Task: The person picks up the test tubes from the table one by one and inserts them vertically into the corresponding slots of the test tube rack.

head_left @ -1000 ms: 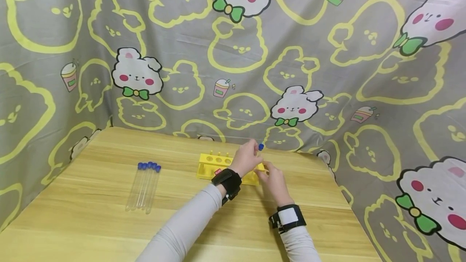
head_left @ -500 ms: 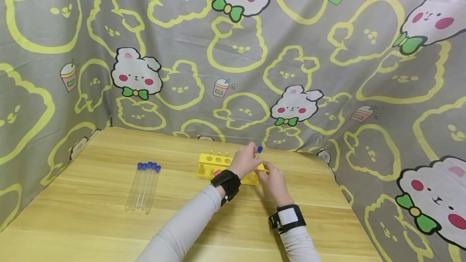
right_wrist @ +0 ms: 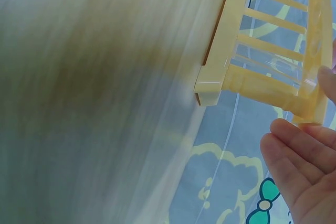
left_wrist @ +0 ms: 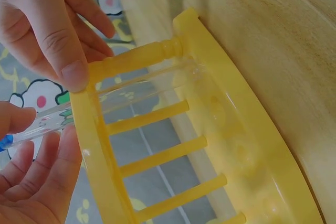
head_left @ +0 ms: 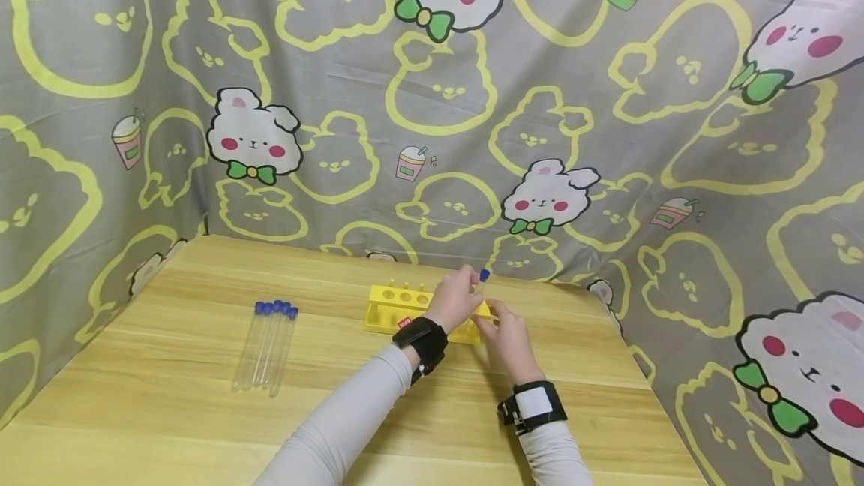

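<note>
A clear test tube (left_wrist: 142,90) with a blue cap (head_left: 484,274) passes through the end hole of a yellow test tube rack (head_left: 378,292). In the left wrist view its lower end is at the rack's bottom board. My left hand (head_left: 455,297) pinches the tube just below the cap, thumb (left_wrist: 18,118) on one side and fingers on the other. At the rack's right end, my right hand (head_left: 511,336) holds the top board, its thumb (left_wrist: 73,72) pressed on the edge. In the right wrist view, its fingers (right_wrist: 299,150) lie beyond that end.
Several capped test tubes (head_left: 265,351) lie side by side on the wooden table (head_left: 169,426), left of the rack. A grey patterned cloth (head_left: 351,81) hangs behind the table and along both sides. The rack stands near the table's back edge.
The blue cap has shifted slightly beside my left hand, and a little of the tube below it now shows. My right hand and the rack have stayed in place.
</note>
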{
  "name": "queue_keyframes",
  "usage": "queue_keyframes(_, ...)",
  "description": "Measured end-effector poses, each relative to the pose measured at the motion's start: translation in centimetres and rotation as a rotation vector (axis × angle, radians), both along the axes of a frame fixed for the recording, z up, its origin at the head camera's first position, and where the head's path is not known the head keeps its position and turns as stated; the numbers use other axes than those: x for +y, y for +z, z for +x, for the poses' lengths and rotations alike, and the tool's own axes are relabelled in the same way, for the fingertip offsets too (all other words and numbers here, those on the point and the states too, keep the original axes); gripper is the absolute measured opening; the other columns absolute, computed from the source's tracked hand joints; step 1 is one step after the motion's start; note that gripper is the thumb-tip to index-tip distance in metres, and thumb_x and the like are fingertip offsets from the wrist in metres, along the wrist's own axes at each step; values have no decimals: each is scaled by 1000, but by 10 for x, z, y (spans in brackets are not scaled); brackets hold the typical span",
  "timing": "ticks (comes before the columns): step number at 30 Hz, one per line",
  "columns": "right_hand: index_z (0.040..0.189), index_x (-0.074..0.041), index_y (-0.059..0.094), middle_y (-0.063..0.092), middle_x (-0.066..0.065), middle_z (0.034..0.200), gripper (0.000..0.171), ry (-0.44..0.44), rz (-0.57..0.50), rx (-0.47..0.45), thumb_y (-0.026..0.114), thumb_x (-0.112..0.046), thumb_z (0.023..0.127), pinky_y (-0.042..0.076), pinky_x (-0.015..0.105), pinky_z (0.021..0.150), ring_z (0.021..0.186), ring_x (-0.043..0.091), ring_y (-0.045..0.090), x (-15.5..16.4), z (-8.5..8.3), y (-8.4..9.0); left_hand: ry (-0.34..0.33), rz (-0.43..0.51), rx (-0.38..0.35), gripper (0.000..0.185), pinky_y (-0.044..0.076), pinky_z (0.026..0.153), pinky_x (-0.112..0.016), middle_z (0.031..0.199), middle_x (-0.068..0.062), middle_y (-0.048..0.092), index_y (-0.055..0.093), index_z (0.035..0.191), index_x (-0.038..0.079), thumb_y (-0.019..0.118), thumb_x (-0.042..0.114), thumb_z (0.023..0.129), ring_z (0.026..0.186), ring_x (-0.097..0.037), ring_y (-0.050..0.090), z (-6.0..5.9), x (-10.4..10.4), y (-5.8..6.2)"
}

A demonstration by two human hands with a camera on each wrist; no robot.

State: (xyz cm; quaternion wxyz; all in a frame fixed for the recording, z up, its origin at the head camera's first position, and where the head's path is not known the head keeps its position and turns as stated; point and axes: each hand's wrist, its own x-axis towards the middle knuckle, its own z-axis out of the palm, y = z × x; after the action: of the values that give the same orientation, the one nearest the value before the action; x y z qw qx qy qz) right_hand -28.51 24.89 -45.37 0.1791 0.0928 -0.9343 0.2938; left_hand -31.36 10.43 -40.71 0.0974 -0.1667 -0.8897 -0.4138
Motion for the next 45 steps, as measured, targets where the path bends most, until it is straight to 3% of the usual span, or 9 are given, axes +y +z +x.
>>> queue_keyframes(10, 124, 5, 58, 62, 31, 121, 49, 4, -13, -3, 71, -25, 88, 57, 47, 85, 103, 41, 67, -2, -1, -2, -9, 35, 9, 24, 49, 63, -21, 95, -8, 67, 58, 108, 7, 68, 17, 88, 79, -18, 63, -2, -10, -2)
queue_keyframes(15, 125, 5, 56, 62, 30, 123, 50, -2, -10, -23, 70, -26, 88, 56, 47, 85, 103, 42, 67, -4, -2, -2, 3, 55, 10, 26, 52, 68, -25, 99, -9, 68, 58, 109, 7, 68, 22, 89, 84, -20, 65, 0, -31, 13)
queue_keyframes(18, 127, 4, 56, 61, 30, 125, 51, -9, -7, -41, 70, -27, 89, 56, 47, 87, 104, 42, 67, -4, -2, -3, 23, 87, -6, 30, 55, 75, -30, 104, -10, 68, 59, 112, 7, 67, 27, 91, 90, -22, 66, 3, -51, 26)
queue_keyframes(22, 129, 3, 54, 60, 29, 127, 52, -13, -12, -63, 68, -28, 90, 55, 47, 88, 107, 41, 66, -4, -2, -3, 96, 122, -26, 36, 55, 80, -34, 105, -8, 68, 59, 114, 9, 66, 35, 91, 92, -21, 65, 4, -84, 38)
queue_keyframes(28, 131, 2, 53, 58, 29, 130, 54, -23, -29, -89, 68, -30, 90, 55, 47, 89, 109, 42, 65, -3, -2, -4, 207, 126, -30, 37, 55, 82, -39, 104, -10, 68, 60, 114, 6, 66, 33, 90, 93, -25, 66, 9, -142, 46)
queue_keyframes(36, 132, 1, 53, 58, 29, 130, 54, -27, -46, -99, 69, -29, 90, 55, 47, 90, 109, 42, 65, -2, 0, -2, 316, 45, -52, 44, 53, 84, -45, 109, -18, 68, 58, 116, 2, 62, 37, 91, 96, -33, 65, 14, -218, 40)
queue_keyframes(45, 131, 2, 53, 60, 30, 127, 54, -38, -38, -91, 69, -28, 89, 55, 47, 88, 107, 42, 65, -3, 0, -4, 359, -23, -175, 47, 52, 79, -44, 114, -27, 64, 54, 122, -6, 54, 33, 95, 97, -38, 64, 28, -282, 22)
